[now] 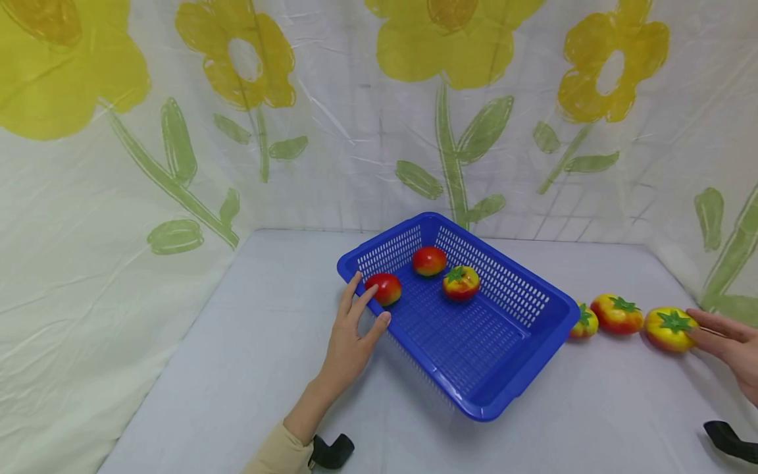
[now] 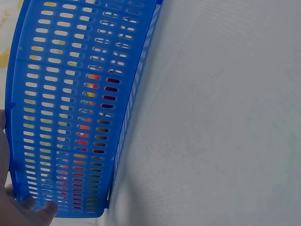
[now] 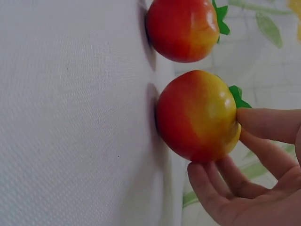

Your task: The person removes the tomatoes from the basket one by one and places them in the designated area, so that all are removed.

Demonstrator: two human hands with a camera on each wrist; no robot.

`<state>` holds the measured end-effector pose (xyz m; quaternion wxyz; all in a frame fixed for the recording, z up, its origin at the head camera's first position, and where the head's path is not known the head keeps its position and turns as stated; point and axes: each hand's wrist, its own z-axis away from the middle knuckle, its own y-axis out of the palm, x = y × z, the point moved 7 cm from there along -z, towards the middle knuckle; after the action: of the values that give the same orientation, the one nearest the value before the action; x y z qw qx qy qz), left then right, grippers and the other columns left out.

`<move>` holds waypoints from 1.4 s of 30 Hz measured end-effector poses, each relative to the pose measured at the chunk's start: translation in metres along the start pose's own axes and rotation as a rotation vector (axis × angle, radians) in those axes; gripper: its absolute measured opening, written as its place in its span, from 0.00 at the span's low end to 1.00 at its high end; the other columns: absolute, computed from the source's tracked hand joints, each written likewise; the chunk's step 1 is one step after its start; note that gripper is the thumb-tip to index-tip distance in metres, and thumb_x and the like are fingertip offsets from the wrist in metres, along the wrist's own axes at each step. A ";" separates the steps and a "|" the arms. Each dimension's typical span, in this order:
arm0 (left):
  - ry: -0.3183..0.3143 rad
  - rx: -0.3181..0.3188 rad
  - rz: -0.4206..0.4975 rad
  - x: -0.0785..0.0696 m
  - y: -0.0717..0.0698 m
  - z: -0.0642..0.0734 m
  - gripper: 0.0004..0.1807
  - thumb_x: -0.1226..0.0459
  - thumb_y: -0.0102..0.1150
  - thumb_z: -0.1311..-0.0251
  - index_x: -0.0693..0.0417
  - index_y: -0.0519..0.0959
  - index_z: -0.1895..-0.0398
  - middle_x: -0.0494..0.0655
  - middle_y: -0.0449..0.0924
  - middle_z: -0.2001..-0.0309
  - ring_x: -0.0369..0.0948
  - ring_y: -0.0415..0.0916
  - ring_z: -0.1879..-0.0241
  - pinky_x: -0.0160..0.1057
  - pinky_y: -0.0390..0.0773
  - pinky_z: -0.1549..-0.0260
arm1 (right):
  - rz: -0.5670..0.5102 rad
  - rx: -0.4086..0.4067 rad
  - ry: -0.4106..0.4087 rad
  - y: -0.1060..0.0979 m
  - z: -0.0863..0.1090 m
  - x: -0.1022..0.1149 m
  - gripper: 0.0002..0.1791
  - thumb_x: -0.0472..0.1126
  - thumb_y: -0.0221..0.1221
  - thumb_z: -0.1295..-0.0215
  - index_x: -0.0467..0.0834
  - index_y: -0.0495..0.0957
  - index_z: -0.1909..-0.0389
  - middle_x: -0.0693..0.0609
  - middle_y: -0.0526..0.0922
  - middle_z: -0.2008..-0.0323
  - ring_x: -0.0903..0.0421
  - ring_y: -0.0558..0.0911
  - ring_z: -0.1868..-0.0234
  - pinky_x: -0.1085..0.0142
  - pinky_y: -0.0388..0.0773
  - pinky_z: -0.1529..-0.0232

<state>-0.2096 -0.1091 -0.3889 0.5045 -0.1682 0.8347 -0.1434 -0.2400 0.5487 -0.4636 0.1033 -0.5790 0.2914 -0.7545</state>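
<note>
A blue plastic basket [image 1: 509, 401] stands at an angle on the table, with three red-and-yellow toy tomatoes inside; one tomato [image 1: 429, 261] is at the far side, another [image 1: 460, 284] shows its green leaf. My left hand [image 1: 349, 339] holds the basket's left corner, thumb on the long rim and fingers around the short side, beside a third tomato [image 1: 387, 289]. In the left wrist view its fingertips [image 2: 47, 210] show against the perforated wall. At the far right, my right hand [image 1: 731, 345] pinches a toy tomato [image 3: 197, 117] between thumb and fingers, close to the tabletop.
Two more toy tomatoes stand between the basket and my right hand: one [image 1: 616, 314] beside the held one, another [image 1: 583, 322] partly hidden by the basket rim. Behind the white table [image 1: 237, 368] hangs a sheet [image 1: 337, 164] painted with yellow flowers.
</note>
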 end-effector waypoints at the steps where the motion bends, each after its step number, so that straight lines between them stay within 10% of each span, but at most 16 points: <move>1: -0.001 0.001 0.000 0.000 0.000 0.000 0.31 0.52 0.58 0.32 0.52 0.68 0.29 0.37 0.44 0.23 0.43 0.44 0.26 0.57 0.61 0.37 | 0.009 -0.014 -0.008 0.000 0.000 0.001 0.32 0.48 0.49 0.23 0.58 0.51 0.23 0.55 0.55 0.27 0.44 0.54 0.33 0.63 0.67 0.37; 8: 0.002 0.000 -0.001 0.000 0.000 0.000 0.30 0.52 0.58 0.32 0.52 0.68 0.29 0.41 0.45 0.22 0.44 0.44 0.26 0.57 0.61 0.38 | 0.010 0.014 -0.032 0.005 0.013 0.019 0.30 0.37 0.41 0.22 0.48 0.48 0.23 0.34 0.39 0.24 0.34 0.44 0.29 0.43 0.46 0.31; 16: 0.000 -0.001 -0.013 0.001 0.001 0.000 0.31 0.52 0.58 0.32 0.53 0.68 0.29 0.39 0.44 0.22 0.44 0.44 0.26 0.57 0.62 0.38 | 0.098 0.022 -0.086 0.008 -0.005 0.002 0.44 0.59 0.54 0.29 0.48 0.45 0.22 0.27 0.45 0.28 0.27 0.40 0.30 0.29 0.38 0.38; 42: -0.006 -0.001 -0.008 0.001 0.001 0.000 0.31 0.52 0.57 0.31 0.53 0.68 0.29 0.38 0.44 0.23 0.45 0.44 0.26 0.58 0.60 0.37 | 0.077 -0.082 -0.053 0.010 -0.010 0.000 0.41 0.59 0.54 0.30 0.53 0.49 0.22 0.28 0.46 0.28 0.27 0.45 0.30 0.30 0.40 0.38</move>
<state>-0.2103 -0.1086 -0.3899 0.5064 -0.1725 0.8325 -0.1443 -0.2512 0.5436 -0.4709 0.1162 -0.5908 0.3413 -0.7218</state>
